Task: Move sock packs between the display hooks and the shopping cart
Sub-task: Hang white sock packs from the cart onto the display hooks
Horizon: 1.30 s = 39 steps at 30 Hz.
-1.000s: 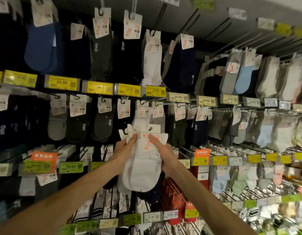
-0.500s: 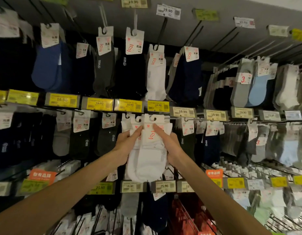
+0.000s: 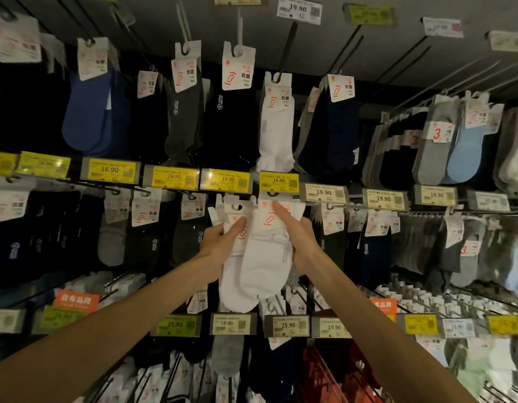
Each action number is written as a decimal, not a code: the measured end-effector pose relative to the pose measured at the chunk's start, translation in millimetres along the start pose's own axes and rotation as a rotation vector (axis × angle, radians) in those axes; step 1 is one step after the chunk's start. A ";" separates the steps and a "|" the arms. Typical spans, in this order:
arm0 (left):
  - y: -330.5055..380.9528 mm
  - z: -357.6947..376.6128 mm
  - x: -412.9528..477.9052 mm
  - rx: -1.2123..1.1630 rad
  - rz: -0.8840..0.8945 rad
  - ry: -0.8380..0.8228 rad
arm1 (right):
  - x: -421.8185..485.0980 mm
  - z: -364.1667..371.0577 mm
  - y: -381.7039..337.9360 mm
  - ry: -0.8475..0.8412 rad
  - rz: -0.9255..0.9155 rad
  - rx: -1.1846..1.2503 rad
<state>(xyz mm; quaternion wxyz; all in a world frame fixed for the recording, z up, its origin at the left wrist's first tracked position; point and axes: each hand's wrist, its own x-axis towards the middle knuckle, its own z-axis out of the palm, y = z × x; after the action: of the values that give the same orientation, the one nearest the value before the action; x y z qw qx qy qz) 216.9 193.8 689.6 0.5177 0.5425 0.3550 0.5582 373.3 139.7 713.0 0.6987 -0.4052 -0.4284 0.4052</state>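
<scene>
- While the left hand (image 3: 220,242) grips the back of a bundle of white sock packs (image 3: 263,257), thumb flat on a card front and fingers hidden behind, the right hand (image 3: 302,239) clamps the front pack from its right edge, index finger laid straight up the header card (image 3: 268,219).
- Both hands are grasping, nothing released; the bundle sits between them, up against the middle row of the display.
- Packs fan out at the top: rear cards (image 3: 233,212) stick out to the left, and one punched hole shows free of any hook.
- Front card's top is right at the tip of a display hook (image 3: 271,194), just below the yellow 16.90 price tag (image 3: 278,180); can't tell if the hole is over the tip.
- Step, my read: front pack lined up at that hook for hanging; could equally be a lift-off.
- Next move calls for the hole square to the hook tip, the card pushed back along the wire, and the left hand holding the spare packs clear so nothing snags.
- No shopping cart in view.
- Around: dark sock packs (image 3: 188,242) on neighbouring hooks, a hanging white sock pack (image 3: 276,135) on the row above, 19.90 tags (image 3: 324,193) to the right.
</scene>
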 end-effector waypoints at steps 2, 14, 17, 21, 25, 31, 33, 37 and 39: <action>-0.8 -3.0 4.2 0.023 0.008 0.005 | 6.1 -0.7 0.8 0.031 0.008 0.008; -9.5 -27.3 25.6 0.088 -0.018 0.046 | 37.1 -10.1 12.7 0.057 0.042 -0.107; -10.8 -35.7 29.5 0.079 -0.007 0.090 | 49.7 -9.5 17.1 0.125 -0.009 -0.165; -11.4 -44.5 31.9 0.067 -0.019 0.104 | 72.6 -5.5 30.2 0.181 -0.043 -0.223; -12.4 -48.9 32.5 0.068 -0.020 0.111 | 96.1 1.7 43.6 0.212 0.007 -0.278; -18.3 -57.6 36.5 0.058 -0.033 0.071 | 131.4 5.7 47.3 0.277 0.051 -0.464; -19.4 -58.0 37.1 0.055 -0.041 0.066 | 139.7 2.8 49.7 0.290 0.064 -0.520; -21.0 -54.5 37.2 0.084 -0.040 0.043 | 155.1 -1.5 57.7 0.333 0.079 -0.571; -21.8 -51.0 37.3 0.123 -0.034 0.050 | 159.6 -0.5 58.3 0.362 0.103 -0.599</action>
<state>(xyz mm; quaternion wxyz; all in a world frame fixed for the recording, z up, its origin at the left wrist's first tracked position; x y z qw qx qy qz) 176.2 242.8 669.4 0.4835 0.5532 0.4107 0.5399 409.5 305.3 702.7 0.5921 -0.6783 -0.3765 0.2180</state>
